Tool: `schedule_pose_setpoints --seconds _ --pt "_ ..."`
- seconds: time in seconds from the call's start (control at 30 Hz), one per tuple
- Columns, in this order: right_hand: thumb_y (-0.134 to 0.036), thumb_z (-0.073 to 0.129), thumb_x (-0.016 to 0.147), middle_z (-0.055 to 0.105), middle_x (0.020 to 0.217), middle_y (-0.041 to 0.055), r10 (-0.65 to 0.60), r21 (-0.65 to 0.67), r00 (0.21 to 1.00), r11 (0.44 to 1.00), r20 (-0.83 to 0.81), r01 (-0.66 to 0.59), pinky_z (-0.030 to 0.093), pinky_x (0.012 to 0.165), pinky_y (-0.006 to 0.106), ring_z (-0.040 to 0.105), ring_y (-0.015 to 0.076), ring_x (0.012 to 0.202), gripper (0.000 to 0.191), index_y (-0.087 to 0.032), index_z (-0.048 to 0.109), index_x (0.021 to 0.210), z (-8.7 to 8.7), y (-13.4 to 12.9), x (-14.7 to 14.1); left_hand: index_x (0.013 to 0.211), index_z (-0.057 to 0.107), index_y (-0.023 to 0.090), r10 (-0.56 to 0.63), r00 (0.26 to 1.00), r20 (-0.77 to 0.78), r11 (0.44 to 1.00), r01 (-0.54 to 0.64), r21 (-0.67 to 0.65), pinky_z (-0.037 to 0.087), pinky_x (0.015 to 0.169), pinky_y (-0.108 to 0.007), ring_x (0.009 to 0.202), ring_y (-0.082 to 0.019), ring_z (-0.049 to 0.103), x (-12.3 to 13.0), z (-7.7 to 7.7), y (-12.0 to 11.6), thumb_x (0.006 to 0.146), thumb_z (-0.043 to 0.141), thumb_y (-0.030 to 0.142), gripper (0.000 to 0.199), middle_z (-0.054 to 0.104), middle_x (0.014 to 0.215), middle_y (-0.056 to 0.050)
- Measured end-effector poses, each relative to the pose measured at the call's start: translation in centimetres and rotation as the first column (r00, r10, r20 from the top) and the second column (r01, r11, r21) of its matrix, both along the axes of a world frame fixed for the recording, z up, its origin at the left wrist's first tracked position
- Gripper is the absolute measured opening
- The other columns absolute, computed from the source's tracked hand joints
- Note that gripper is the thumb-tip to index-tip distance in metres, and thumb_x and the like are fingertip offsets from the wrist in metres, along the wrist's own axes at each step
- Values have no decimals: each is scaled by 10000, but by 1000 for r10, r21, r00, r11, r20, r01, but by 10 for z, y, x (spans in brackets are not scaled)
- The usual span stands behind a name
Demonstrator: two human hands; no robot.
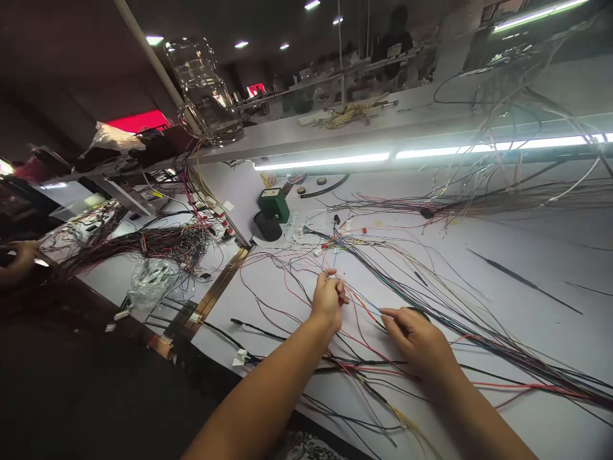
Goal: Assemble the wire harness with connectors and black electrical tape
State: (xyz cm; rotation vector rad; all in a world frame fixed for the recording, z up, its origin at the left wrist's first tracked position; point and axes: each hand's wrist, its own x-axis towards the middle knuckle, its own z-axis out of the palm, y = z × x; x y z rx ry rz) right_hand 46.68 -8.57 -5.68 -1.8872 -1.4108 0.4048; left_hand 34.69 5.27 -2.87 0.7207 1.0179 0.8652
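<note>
My left hand (329,295) is closed above the middle of the white table (220,364), its fingers curled around a thin blue wire (363,298). To its right, my right hand (407,326) pinches the same blue wire between thumb and forefinger. An orange-red wire (364,306) runs close to the blue one, between my hands. Beyond them lies a cluster of small connectors and wire ends (338,241). A long bundle of dark and green wires (397,291) stretches from there to the lower right.
A green box (274,206) and a black cylinder (267,227) stand at the back. Tangled harnesses (167,246) and a clear plastic bag (152,281) lie left. A lit shelf (287,142) overhangs the back. Another person's hand (22,259) is at the far left edge.
</note>
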Motion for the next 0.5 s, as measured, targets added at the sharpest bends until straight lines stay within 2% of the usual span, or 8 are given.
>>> schedule_pose_setpoints --seconds 0.1,0.2,0.3,0.37,0.4,0.47,0.5 --pt "-438 417 929 686 993 2 -38 -36 999 999 -24 37 474 789 309 624 192 936 270 -276 625 990 3 -1 -1 1152 432 230 52 999 12 999 -52 6 432 548 -231 529 -116 499 -8 0 14 781 540 195 388 432 549 75" --pt "-448 401 930 696 998 5 -100 -55 994 994 -42 97 479 779 314 638 196 924 287 -269 609 1014 4 -1 -2 1241 337 270 106 994 -3 994 -106 8 477 623 -257 589 -122 567 -17 -1 33 839 561 263 461 479 609 67" --pt "-461 395 924 701 985 11 -116 -68 992 991 -44 113 483 770 317 647 199 903 304 -261 607 1009 4 -1 -3 1105 414 237 82 995 -51 997 -81 15 444 575 -208 500 -73 505 -28 0 55 859 560 286 290 463 618 71" --pt "-471 390 920 702 987 14 -122 -87 992 989 -38 118 483 775 329 648 207 905 317 -260 607 1016 3 0 -4 929 473 201 -2 994 -105 1000 5 28 374 490 -183 411 -49 395 -33 2 64 867 547 330 161 411 566 81" --pt "-477 386 919 702 995 16 -126 -101 991 987 -34 122 481 779 338 647 213 912 325 -261 605 1024 2 0 -4 850 485 193 -65 988 -137 997 71 37 333 455 -182 385 -46 344 -35 4 64 864 548 349 169 387 538 84" --pt "-484 376 919 698 1016 22 -143 -122 989 983 -31 138 479 777 350 646 222 924 338 -261 599 1041 -1 1 -3 734 510 187 -230 951 -205 967 247 59 285 427 -197 375 -58 317 -37 8 54 826 590 352 205 394 498 74" --pt "-487 375 918 696 1025 25 -151 -126 988 981 -33 145 479 774 350 645 224 927 341 -260 594 1047 -2 1 -3 691 530 187 -320 917 -238 935 345 75 288 433 -208 389 -72 342 -38 11 44 786 637 328 201 422 490 60"
